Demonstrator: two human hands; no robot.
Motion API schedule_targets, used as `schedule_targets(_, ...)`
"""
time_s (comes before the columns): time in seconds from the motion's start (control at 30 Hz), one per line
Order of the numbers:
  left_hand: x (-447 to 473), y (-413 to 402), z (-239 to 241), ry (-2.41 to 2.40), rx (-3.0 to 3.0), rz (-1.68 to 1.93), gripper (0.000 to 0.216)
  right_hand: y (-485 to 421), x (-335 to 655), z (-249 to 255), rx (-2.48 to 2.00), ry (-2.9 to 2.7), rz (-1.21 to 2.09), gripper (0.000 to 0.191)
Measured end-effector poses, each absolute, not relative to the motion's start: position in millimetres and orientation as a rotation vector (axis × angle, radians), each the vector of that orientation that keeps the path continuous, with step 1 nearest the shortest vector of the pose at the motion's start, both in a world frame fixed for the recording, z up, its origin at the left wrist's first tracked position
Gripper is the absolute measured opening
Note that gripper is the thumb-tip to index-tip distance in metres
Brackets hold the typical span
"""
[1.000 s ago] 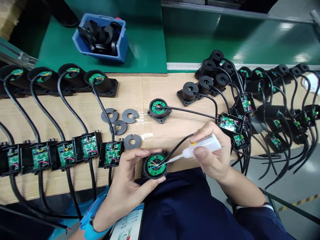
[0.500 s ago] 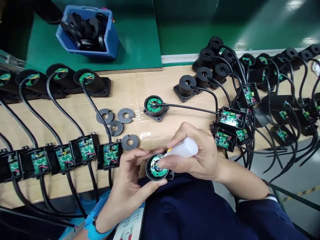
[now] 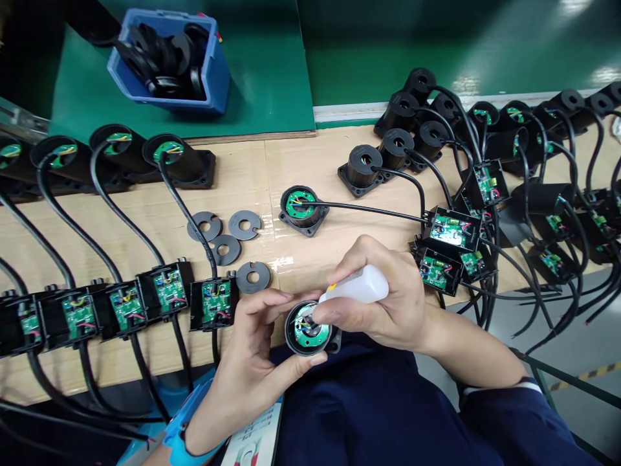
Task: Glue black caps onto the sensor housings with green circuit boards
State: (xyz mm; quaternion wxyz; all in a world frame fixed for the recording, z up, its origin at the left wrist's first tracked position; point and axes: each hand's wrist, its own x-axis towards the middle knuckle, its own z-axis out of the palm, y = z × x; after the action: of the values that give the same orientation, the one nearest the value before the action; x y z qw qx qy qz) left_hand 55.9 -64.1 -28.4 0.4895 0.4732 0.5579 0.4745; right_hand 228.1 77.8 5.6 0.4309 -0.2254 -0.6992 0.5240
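Note:
My left hand (image 3: 264, 349) is closed round a black round housing (image 3: 291, 340) with a square flange, tilted so its open end faces me. Inside it sits a green circuit board (image 3: 310, 335) with thin coloured wires. In my right hand (image 3: 383, 294) is a white squeeze bottle (image 3: 361, 286) with a yellow band, tipped over the housing's rim. My fingers hide the bottle's nozzle. Beyond my hands, a similar housing (image 3: 301, 210) stands open on the bench, its black cable running right to a box with a circuit board (image 3: 453, 230).
Several grey slotted washers (image 3: 253, 277) lie left of centre. Black housings (image 3: 179, 162) cabled to open boxes (image 3: 213, 303) line the left side. More housings (image 3: 363, 169) and tangled cables fill the right. A blue bin (image 3: 216, 71) of black parts stands at the back.
The housing in my left hand has shifted slightly right and down. The bottle in my right hand has moved a little to the right, still over the rim.

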Motion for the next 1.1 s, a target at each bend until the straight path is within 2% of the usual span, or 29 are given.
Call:
schedule_targets(0.23, 53.1, -59.6, -34.8, 1.449, 1.268, 1.12, 0.056, 84.0, 235.4, 5.6, -0.648, -1.689, 1.252, 0.026)
schedule_targets(0.4, 38.3, -39.4, -40.0, 1.577, 1.572, 0.993, 0.057, 106.0, 244.5, -6.0, -0.85, -1.362, 1.23, 0.038)
schedule_targets(0.53, 14.6, -17.7, -31.3, 1.551, 1.535, 0.962, 0.056, 126.4, 245.5, -4.7, -0.915, -1.228, 1.236, 0.045)
schedule_targets(0.6, 3.6, 3.1, -31.4, 1.638, 1.535, 0.997, 0.061, 133.0, 243.6, 0.4, -0.951, -1.226, 1.232, 0.049)
schedule_targets(0.7, -5.8, 45.4, -39.2, 1.699, 1.625, 0.931, 0.081, 140.4, 239.7, 8.5, -0.985, -1.26, 1.203, 0.051)
schedule_targets(0.73, -6.8, 59.2, -42.4, 1.671, 1.652, 0.901, 0.081, 142.6, 238.5, 10.5, -0.987, -1.275, 1.192, 0.05)
schedule_targets(0.9, -5.0, 92.7, -46.6, 1.563, 1.775, 0.864, 0.046, 150.8, 232.6, 13.0, -0.988, -1.335, 1.157, 0.047)
schedule_targets(1.1, -8.0, 76.8, -39.9, 1.486, 1.972, 0.923, 0.041, 152.9, 228.3, 10.2, -1.04, -1.358, 1.153, 0.044)
